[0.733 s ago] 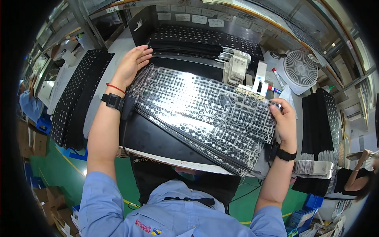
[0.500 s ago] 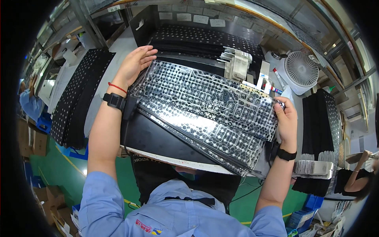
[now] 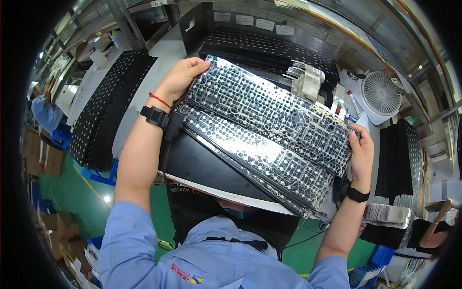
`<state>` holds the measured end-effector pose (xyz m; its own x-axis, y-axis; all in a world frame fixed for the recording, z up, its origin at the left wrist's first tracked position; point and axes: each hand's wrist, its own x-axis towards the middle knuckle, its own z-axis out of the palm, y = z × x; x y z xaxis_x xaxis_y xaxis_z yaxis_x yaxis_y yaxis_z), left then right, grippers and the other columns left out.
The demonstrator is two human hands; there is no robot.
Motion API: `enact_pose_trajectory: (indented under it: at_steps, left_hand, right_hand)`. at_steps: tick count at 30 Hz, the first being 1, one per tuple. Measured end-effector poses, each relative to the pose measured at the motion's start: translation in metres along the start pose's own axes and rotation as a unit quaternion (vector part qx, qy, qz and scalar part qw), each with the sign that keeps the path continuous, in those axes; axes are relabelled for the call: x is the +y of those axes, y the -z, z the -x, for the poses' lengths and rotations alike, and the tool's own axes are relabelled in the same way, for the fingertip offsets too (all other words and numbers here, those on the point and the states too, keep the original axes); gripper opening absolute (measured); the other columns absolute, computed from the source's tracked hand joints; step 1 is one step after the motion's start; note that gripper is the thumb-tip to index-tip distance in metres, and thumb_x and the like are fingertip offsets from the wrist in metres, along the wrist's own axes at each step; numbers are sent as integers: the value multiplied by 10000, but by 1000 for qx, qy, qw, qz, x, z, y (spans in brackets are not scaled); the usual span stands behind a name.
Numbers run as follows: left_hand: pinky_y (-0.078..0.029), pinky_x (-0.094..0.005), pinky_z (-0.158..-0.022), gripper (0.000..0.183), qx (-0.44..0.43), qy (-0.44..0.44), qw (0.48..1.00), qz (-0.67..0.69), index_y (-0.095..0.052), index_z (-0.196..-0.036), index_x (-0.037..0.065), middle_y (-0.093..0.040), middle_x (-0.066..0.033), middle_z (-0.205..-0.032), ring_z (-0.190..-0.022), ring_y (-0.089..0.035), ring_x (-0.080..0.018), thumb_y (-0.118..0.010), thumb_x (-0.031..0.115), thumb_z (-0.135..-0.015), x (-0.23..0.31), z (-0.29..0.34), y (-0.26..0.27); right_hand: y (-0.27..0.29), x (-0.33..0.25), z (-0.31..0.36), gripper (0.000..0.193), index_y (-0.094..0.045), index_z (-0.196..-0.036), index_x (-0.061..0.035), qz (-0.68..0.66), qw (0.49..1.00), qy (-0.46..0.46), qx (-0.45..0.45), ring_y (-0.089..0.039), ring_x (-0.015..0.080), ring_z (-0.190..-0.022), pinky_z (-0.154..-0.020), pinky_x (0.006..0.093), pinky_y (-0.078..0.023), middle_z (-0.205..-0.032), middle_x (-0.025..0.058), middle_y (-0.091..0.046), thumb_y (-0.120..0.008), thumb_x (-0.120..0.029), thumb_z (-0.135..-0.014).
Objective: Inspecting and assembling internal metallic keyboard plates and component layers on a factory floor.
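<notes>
Right now the left hand (image 3: 182,77) clasps the far left corner of a long shiny perforated sheet (image 3: 269,108), fingers curled over its edge. Meanwhile the right hand (image 3: 362,151) grips the sheet's right end, thumb on top. It is held tilted above a second glossy sheet (image 3: 262,156) on a black tray (image 3: 202,166).

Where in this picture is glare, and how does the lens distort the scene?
Head view: strong glare lies on the lower shiny sheet, washing out its pattern; the upper sheet, held between left hand and right hand, shows smaller highlights. Head view: fisheye bends the shelf edges and leaves black corners.
</notes>
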<state>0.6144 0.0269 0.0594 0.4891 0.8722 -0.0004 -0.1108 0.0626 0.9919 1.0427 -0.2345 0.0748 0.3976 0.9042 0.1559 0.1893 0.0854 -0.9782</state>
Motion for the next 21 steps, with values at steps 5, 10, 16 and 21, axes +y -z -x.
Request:
enact_pose_trajectory:
  at_steps: [5, 10, 16, 21]
  left_hand:
    - [-500, -205, -644, 283, 33, 26, 999, -33, -663, -877, 20, -682, -16, -807, -675, -603, -50, -584, 272, -978, 8, 4, -8]
    - [-504, -214, -672, 291, 66, -6, 997, -31, -668, -972, -8, -691, -22, -873, -741, -619, -55, -564, 264, -987, 12, 5, -15]
    - [-507, -224, -696, 346, 25, -28, 999, -28, -665, -1021, -22, -701, -33, -943, -783, -628, -64, -536, 298, -999, 4, 0, -3]
    - [-504, -218, -699, 331, 51, 36, 997, -48, -663, -1032, -19, -701, -36, -960, -792, -626, -60, -531, 283, -1002, 6, 0, -5]
  right_hand:
    - [3, 4, -2, 88, -584, -1019, -14, 13, 1000, -3, 8, -543, 43, -767, -702, 198, -432, -885, -6, -624, -581, -83, -964]
    - [3, 2, 0, 105, -588, -913, -25, 23, 1000, -8, 2, -522, 36, -718, -672, 197, -419, -802, -29, -601, -604, -117, -960]
    - [10, 7, -1, 166, -637, -909, 8, 55, 998, 0, 13, -526, 51, -734, -694, 202, -419, -849, -5, -644, -618, -150, -957]
    - [0, -3, 0, 203, -661, -1051, 29, 104, 992, 48, 51, -570, 76, -866, -789, 229, -441, -980, 30, -679, -613, -145, -957]
